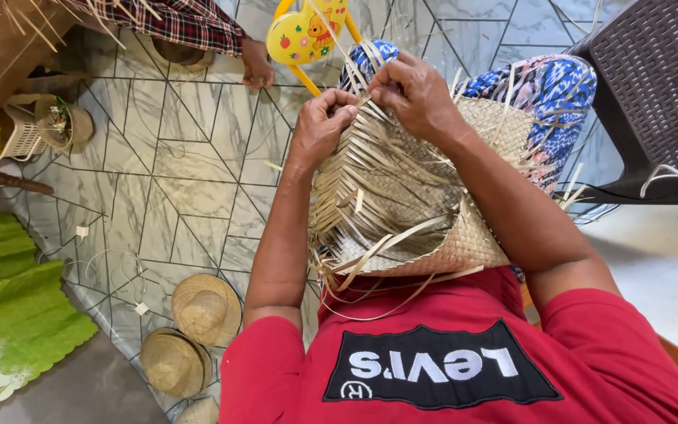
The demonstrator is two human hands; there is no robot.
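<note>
Both hands pinch straw strips at the top edge of a half-woven basket.

The left hand (322,126) has its fingertips closed on a few strips, and the right hand (416,96) is curled shut on the strips just beside them — a close grip that likely keeps the weave tight. The basket (402,204) rests on the person's lap against the red shirt (464,345), loose ends trailing. On the tiled floor (182,173) to the left lie finished straw hats (205,308) — well apart from the work.
</note>
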